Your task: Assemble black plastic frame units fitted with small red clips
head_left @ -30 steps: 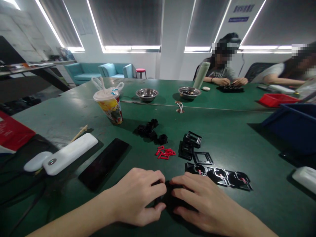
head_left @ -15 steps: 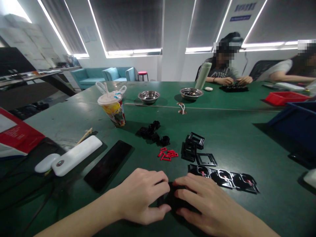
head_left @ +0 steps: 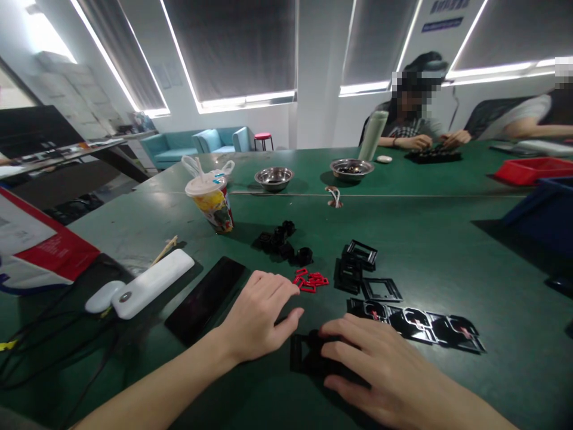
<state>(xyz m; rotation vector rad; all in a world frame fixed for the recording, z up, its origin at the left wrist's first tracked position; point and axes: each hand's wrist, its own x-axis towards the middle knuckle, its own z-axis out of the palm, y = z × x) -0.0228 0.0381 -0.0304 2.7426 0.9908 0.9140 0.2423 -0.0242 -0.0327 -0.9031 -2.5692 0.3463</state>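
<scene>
My left hand [head_left: 264, 313] reaches over the table beside a small pile of red plastic clips [head_left: 312, 279]. Its thumb stands apart from the fingers, and nothing shows between them. My right hand [head_left: 371, 361] holds a black plastic frame part [head_left: 297, 351] against the table, with curled fingers covering much of it. Just beyond that hand lies a row of joined black pieces [head_left: 416, 325] with red bits in them. Loose square black frames [head_left: 358, 263] rest farther back. Several small black plastic parts [head_left: 280, 242] are heaped behind the red clips.
On the left are a black phone [head_left: 206, 298], a long white device [head_left: 154, 283] and cables. A drink cup [head_left: 210, 203] and two metal bowls [head_left: 274, 179] stand farther back. At right is a blue bin [head_left: 544, 215]. A co-worker's hands [head_left: 436, 142] work across the table.
My left hand has let go of the black frame part and moved up and away to the red clips. The right hand remains on the part. The view has shifted slightly.
</scene>
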